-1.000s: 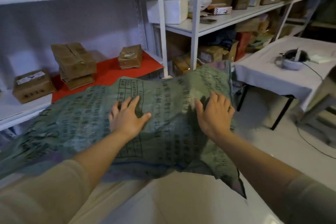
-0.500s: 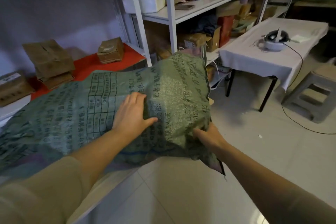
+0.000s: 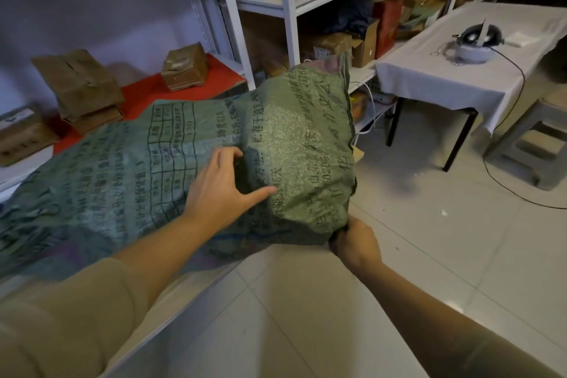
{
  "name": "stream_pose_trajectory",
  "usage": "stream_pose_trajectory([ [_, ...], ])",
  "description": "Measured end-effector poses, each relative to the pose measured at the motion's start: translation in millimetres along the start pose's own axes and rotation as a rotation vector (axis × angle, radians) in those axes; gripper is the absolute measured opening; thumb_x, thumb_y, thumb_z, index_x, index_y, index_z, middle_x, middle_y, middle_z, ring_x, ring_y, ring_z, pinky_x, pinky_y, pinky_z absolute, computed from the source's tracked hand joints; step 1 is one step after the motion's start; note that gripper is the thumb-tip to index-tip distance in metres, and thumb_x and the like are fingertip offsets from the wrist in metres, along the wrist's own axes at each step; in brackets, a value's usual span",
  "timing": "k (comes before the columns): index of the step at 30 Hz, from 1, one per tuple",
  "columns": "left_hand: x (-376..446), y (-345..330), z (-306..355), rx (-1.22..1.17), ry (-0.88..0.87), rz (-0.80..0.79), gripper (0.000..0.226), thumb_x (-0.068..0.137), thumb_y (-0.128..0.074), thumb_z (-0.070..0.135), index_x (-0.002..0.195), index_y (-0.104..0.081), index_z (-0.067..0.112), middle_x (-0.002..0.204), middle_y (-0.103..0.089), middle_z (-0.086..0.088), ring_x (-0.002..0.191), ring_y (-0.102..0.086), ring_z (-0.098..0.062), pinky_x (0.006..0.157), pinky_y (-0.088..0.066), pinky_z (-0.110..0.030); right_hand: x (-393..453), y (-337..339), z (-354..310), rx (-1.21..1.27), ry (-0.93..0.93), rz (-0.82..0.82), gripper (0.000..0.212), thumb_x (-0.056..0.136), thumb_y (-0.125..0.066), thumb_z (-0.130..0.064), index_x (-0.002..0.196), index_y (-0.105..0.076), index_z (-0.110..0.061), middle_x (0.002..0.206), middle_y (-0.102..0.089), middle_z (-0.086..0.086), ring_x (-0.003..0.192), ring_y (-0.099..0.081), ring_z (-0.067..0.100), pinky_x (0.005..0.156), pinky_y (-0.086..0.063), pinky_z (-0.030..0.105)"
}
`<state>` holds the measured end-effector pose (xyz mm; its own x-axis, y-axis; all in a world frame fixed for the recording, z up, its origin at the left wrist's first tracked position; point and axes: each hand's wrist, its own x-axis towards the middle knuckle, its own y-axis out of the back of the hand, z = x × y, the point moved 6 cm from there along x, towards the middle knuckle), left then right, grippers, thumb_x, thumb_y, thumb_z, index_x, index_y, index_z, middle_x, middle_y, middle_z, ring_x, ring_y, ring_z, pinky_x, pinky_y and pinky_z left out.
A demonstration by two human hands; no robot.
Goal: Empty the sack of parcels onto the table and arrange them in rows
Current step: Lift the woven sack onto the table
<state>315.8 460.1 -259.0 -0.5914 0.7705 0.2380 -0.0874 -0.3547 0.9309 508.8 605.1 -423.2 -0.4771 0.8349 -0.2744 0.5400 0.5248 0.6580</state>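
sack (image 3: 294,144): green woven, printed (lumpy) | left hand (image 3: 221,193): splayed flat | right hand (image 3: 356,242): grip clenched on corner

Dim indoor light, cool bluish cast on the wall and shelves (image 3: 288,9). Brightest patch falls on the sack (image 3: 294,138) mid-frame, w/ a speckled sheen on the weave; its underside goes near black where the right hand (image 3: 356,242) grips. Soft shadow under the left hand (image 3: 221,190) and thumb. Floor (image 3: 429,255) tiles give a pale, diffuse reflection, no hard glare. Table (image 3: 445,77) cloth reads light but flat. Wide-angle bend: shelf posts lean, forearms stretch toward the corners. Sleeve (image 3: 61,331) bottom left soft, out of focus. Slight motion blur on far boxes; fine noise throughout.
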Motion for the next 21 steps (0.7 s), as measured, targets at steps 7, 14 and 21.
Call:
stream_pose_trajectory([
  [7,-8.0,-3.6,-6.0,0.079,-0.095,-0.058,0.104,0.063,-0.069,0.078,0.143,-0.038,0.017,0.146,-0.035,0.001,0.131,-0.043,-0.022,0.106,-0.043,-0.040,-3.8,34.9,-74.1,0.422,0.160,0.240,0.022,0.098,-0.038,-0.014,0.107,-0.057,-0.010,0.109,-0.059,0.012,0.096,-0.056,0.032,0.084,-0.049,0.043],
  [14,27.2,23.2,-13.7,-0.106,0.186,0.012,0.074,0.067,-0.078,0.063,0.119,-0.059,0.013,0.116,-0.057,-0.006,0.108,-0.056,-0.025,0.090,-0.050,-0.041,-7.5,73.2,-146.5,0.558,0.198,0.326,0.019,0.100,-0.039,-0.014,0.099,-0.058,-0.009,0.088,-0.053,0.003,0.091,-0.052,0.027,0.082,-0.042,0.038],
  [21,47.7,50.4,-33.1,-0.060,0.326,0.000,0.051,0.083,-0.071,0.050,0.062,-0.043,0.013,0.061,-0.046,-0.004,0.067,-0.052,-0.028,0.059,-0.036,-0.034,1.1,76.1,-179.8,0.658,0.244,0.306,0.028,0.099,-0.043,-0.016,0.072,-0.045,-0.016,0.069,-0.044,-0.001,0.070,-0.042,0.020,0.067,-0.033,0.038],
])
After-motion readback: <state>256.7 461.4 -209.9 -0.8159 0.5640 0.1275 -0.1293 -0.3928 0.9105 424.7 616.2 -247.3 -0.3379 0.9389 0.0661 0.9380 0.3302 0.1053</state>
